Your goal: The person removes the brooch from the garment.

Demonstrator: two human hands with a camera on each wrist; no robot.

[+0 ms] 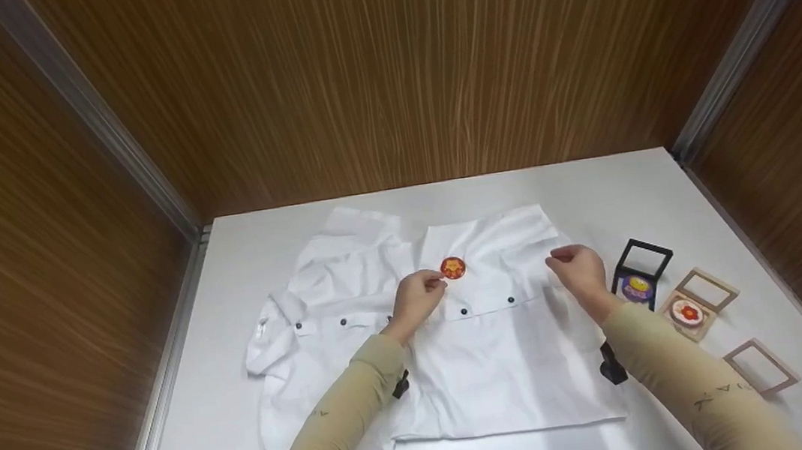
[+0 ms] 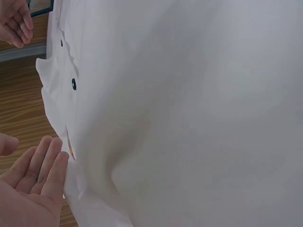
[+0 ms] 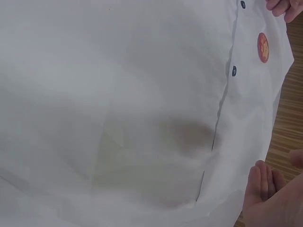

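A white buttoned shirt (image 1: 508, 371) lies spread on the table, with dark buttons (image 1: 511, 300) across it. On its upper part is a round red badge (image 1: 453, 268) with a yellow figure. My left hand (image 1: 419, 300) is at the badge's left edge; in the left wrist view its fingers (image 2: 40, 165) are straight and the thumb stands apart. Over the shirt's right side, near the upper corner, is my right hand (image 1: 578, 271). The right wrist view shows this hand (image 3: 274, 194) with fingers loosely bent, thumb apart and nothing held.
To the right lie an open black case (image 1: 645, 257) with a purple round badge (image 1: 636, 289), an open wooden case (image 1: 698, 331) with a red-flower badge (image 1: 686, 312), and another wooden-framed case (image 1: 785, 379) partly behind my sleeve. Wood-grain panels (image 1: 384, 76) enclose the white table (image 1: 214, 307).
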